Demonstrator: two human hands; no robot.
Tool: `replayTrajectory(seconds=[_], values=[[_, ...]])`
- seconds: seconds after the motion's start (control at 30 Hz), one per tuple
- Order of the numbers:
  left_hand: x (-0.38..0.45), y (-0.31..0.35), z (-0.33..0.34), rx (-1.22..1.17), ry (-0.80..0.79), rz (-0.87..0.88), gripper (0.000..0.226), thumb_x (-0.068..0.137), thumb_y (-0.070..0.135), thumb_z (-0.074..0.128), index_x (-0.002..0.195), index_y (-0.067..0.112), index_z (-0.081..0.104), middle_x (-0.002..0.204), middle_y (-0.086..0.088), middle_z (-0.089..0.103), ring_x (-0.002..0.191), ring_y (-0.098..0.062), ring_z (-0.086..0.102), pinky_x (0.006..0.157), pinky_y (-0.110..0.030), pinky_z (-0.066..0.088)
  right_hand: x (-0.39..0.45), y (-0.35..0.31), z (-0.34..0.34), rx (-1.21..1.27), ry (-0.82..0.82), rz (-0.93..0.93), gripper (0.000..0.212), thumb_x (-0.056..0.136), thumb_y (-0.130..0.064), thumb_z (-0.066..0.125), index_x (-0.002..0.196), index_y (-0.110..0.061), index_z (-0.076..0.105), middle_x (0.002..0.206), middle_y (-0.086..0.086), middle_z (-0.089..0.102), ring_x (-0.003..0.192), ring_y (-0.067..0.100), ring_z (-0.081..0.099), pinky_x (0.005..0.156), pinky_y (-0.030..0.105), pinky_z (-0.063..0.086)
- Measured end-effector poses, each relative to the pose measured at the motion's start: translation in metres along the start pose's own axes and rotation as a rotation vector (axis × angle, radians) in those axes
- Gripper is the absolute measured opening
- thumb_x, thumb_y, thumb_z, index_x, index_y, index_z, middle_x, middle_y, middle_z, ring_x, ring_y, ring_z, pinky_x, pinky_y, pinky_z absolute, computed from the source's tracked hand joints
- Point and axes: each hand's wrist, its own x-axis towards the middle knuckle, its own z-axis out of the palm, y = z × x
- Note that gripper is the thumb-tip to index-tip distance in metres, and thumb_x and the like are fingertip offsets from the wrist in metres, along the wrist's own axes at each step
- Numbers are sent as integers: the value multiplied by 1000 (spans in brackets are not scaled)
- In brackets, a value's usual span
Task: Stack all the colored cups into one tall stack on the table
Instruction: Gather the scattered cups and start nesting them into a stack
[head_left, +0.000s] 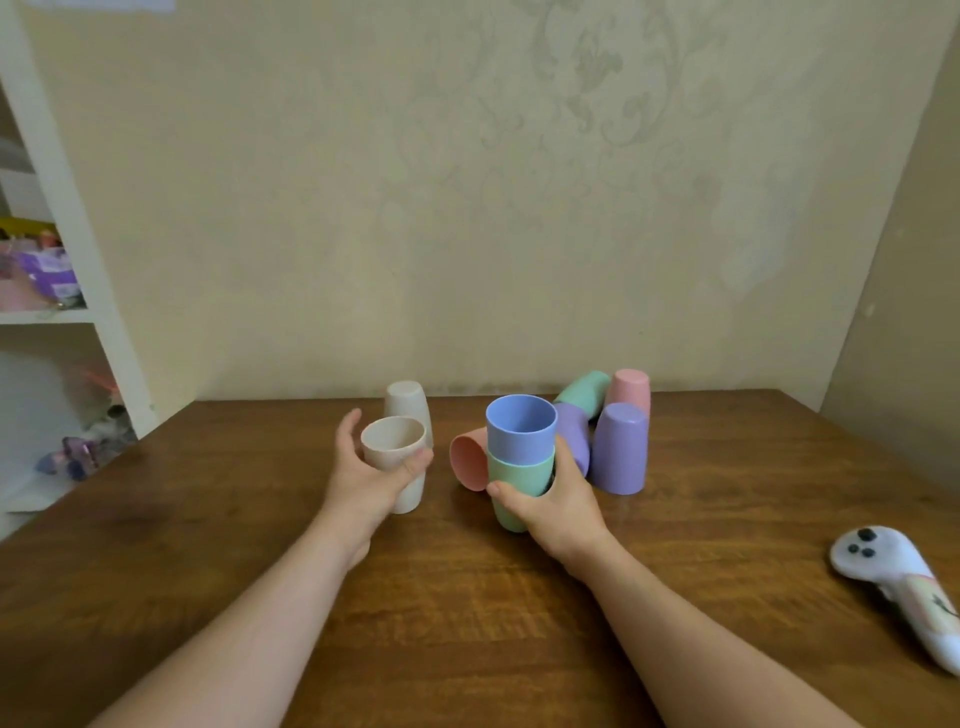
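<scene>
My left hand (363, 478) grips an upright beige cup (393, 446) near the table's middle. Behind it stands a second beige cup (407, 401), upside down. My right hand (556, 499) holds a green cup (511, 480) with a blue cup (520, 428) nested in it, both mouth up. A pink cup (467, 461) lies on its side just left of that pair. Behind them are a purple cup (572, 434) leaning, a purple cup (620, 448) upside down, a green cup (584, 392) on its side and a pink cup (630, 389) upside down.
The wooden table (467, 613) meets a beige wall at the back. A white soft toy (904, 587) lies near the right edge. A white shelf unit (57, 270) with clutter stands to the left of the table.
</scene>
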Motion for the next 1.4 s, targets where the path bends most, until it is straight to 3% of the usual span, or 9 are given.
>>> replayTrajectory(seconds=[0.1, 0.23, 0.43, 0.6, 0.77, 1.0, 1.17, 1.27, 1.4], values=[[-5, -11, 7, 171, 52, 0, 110, 74, 22, 101, 162, 35, 36, 149, 3, 59, 133, -22, 59, 98, -36, 52, 0, -1, -1, -3, -1, -5, 70, 76, -42, 96, 124, -60, 48, 116, -30, 70, 104, -20, 63, 83, 16, 51], [-3, 4, 13, 251, 90, -54, 96, 80, 25, 97, 159, 25, 43, 151, -2, 59, 135, -26, 58, 105, -47, 52, -1, -3, 0, -8, 0, -5, 75, 77, -43, 95, 131, -55, 45, 115, -31, 68, 102, -25, 59, 82, 14, 50], [-5, 71, 32, -31, 61, 186, 63, 86, 42, 90, 136, 25, 56, 127, 3, 73, 115, -17, 71, 83, -32, 57, -1, -5, 1, -26, 15, -15, 71, 75, -49, 94, 129, -58, 49, 111, -46, 65, 104, -20, 63, 82, 18, 51], [-17, 128, 74, -71, -119, 309, 40, 89, 27, 89, 115, 36, 60, 117, 12, 74, 104, -3, 73, 88, -32, 61, -4, -4, 2, -17, 15, -9, 67, 75, -48, 93, 125, -63, 50, 112, -44, 68, 103, -16, 65, 85, 22, 54], [-25, 106, 97, 199, -216, 291, 62, 61, 50, 93, 116, 37, 67, 114, 16, 80, 105, -9, 77, 95, -43, 65, -5, -7, 2, -8, 7, -6, 67, 75, -49, 91, 126, -62, 49, 109, -38, 71, 103, -13, 67, 82, 20, 56], [-26, 64, 101, 269, -161, 236, 67, 55, 61, 89, 113, 34, 68, 117, 7, 76, 105, -12, 76, 95, -46, 65, -3, -9, -2, 3, -3, -24, 64, 76, -48, 93, 122, -64, 50, 111, -44, 68, 105, -14, 68, 86, 20, 57], [-30, 54, 99, 264, -220, 228, 54, 70, 40, 100, 111, 40, 64, 117, 14, 78, 108, -7, 75, 98, -42, 64, -5, -11, -5, -35, -13, -36, 57, 80, -42, 91, 118, -61, 53, 107, -49, 66, 101, -18, 67, 77, 9, 54], [-36, 46, 95, 386, -240, 294, 79, 64, 38, 104, 125, 43, 54, 125, 17, 72, 115, -8, 70, 99, -35, 59, -6, -9, -3, -63, 10, -49, 54, 80, -34, 88, 121, -52, 57, 108, -42, 69, 100, -12, 69, 80, 16, 57], [-45, 34, 93, 498, -176, 350, 114, 45, 56, 98, 142, 35, 42, 129, 11, 68, 122, -18, 67, 102, -43, 57, -6, -5, 1, -115, 19, -93, 61, 75, -32, 86, 128, -43, 58, 114, -23, 75, 103, -2, 72, 88, 33, 63]])
